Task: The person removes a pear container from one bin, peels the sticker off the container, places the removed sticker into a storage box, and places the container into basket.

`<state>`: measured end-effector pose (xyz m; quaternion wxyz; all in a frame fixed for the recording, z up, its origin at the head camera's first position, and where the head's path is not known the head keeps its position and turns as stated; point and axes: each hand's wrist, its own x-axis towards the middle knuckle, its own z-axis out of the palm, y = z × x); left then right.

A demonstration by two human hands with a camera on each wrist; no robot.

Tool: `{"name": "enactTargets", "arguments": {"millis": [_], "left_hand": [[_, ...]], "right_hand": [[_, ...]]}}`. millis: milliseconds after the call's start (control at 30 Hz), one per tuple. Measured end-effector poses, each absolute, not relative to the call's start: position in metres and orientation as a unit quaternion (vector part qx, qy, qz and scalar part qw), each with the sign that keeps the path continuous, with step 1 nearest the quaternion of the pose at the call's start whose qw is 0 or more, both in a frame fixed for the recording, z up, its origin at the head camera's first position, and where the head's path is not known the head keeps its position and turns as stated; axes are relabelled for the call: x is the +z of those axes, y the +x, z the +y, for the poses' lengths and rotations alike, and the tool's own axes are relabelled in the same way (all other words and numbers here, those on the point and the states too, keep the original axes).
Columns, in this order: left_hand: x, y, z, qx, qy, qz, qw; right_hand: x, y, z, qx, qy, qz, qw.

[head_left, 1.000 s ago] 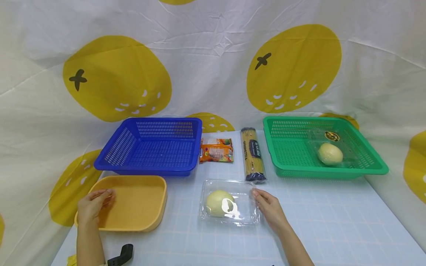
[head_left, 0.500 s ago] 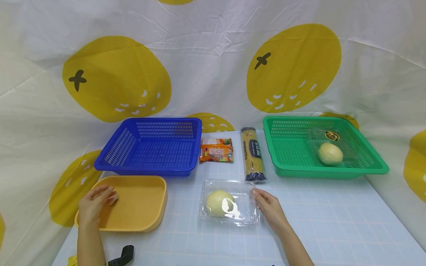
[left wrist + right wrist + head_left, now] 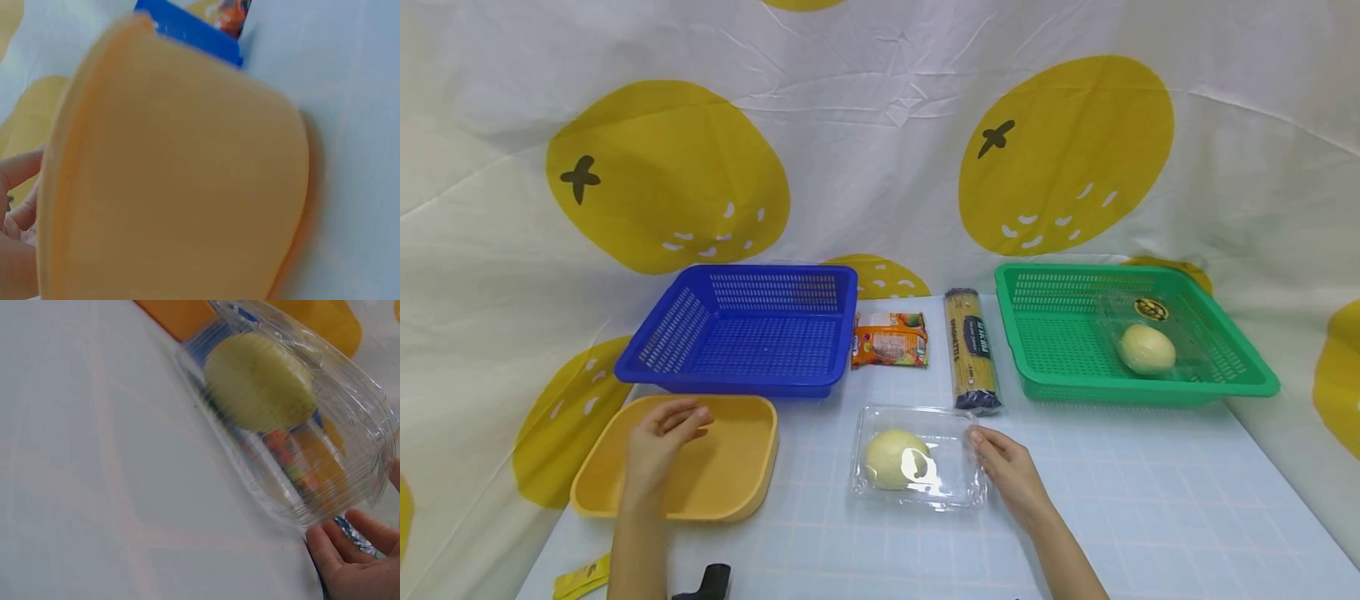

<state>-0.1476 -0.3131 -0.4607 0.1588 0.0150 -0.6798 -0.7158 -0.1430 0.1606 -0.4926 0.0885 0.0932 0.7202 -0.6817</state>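
Note:
A clear plastic clamshell box (image 3: 955, 454) lies on the table, with one round pale yellow-green fruit (image 3: 893, 460) inside it. My right hand (image 3: 1011, 475) holds the box by its right edge, thumb on top; in the right wrist view the fingers (image 3: 325, 550) are at the box's lower end. Over the orange-yellow tub (image 3: 730, 467) hovers my left hand (image 3: 658, 446), fingers loosely bent, with nothing visible in them. The tub's outer wall (image 3: 181, 175) fills much of the left wrist view and hides part of that hand.
Behind the tub stands a blue basket (image 3: 767, 350). An orange snack packet (image 3: 889, 340) and a spaghetti pack (image 3: 972, 350) lie mid-table. A green basket (image 3: 1060, 333) at right holds another boxed fruit (image 3: 1147, 348). Near the left arm are a yellow strip (image 3: 582, 577) and a black object (image 3: 709, 582).
My left hand has risen and shifted right and away from me, from the tub's left side toward its middle. The right hand and the clamshell box have stayed still.

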Motion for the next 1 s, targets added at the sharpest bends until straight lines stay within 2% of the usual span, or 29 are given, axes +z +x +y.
{"name": "enactTargets", "arguments": {"millis": [167, 267, 700, 1000], "left_hand": [[-0.419, -0.136, -0.264, -0.714, 0.015, -0.686, 0.141], [-0.412, -0.135, -0.249, -0.714, -0.002, -0.688, 0.13], [-0.416, -0.14, -0.205, -0.701, -0.07, -0.702, 0.102], [-0.423, -0.141, -0.169, -0.697, -0.067, -0.713, 0.046]], "right_hand": [[-0.493, -0.143, 0.161, -0.68, 0.093, 0.722, 0.089], [-0.493, -0.142, 0.161, -0.679, 0.095, 0.723, 0.09], [-0.492, -0.143, 0.161, -0.675, 0.096, 0.726, 0.091], [-0.49, -0.142, 0.161, -0.678, 0.096, 0.723, 0.092]]}}
